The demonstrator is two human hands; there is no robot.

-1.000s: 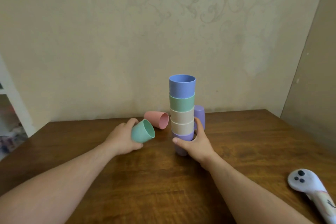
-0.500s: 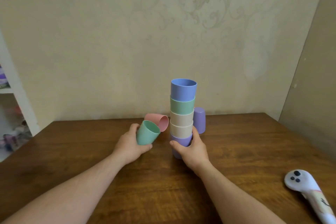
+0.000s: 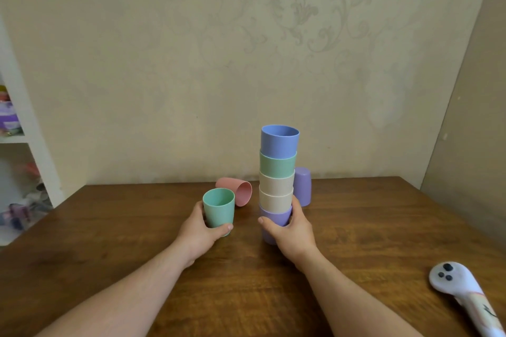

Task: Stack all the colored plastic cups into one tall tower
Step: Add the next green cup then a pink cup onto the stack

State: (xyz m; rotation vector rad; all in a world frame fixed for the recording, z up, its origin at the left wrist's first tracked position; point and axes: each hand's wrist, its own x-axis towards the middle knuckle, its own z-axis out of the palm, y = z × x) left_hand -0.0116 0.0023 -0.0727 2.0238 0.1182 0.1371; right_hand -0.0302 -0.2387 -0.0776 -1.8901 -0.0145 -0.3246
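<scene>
A tower of nested cups stands on the wooden table: purple at the bottom, two cream, green, blue on top. My right hand grips the purple bottom cup of the tower. To its left, my left hand holds a single green cup upright, mouth up. A pink cup lies on its side behind the green one. Behind the tower's right side a purple cup stands upside down.
A white soft toy with black dots lies at the table's right front. The wall runs close behind the table. White shelves with small items stand beyond the table's left edge.
My left hand has turned the green cup from tilted on its side to upright, mouth up. The right hand stays on the tower's base.
</scene>
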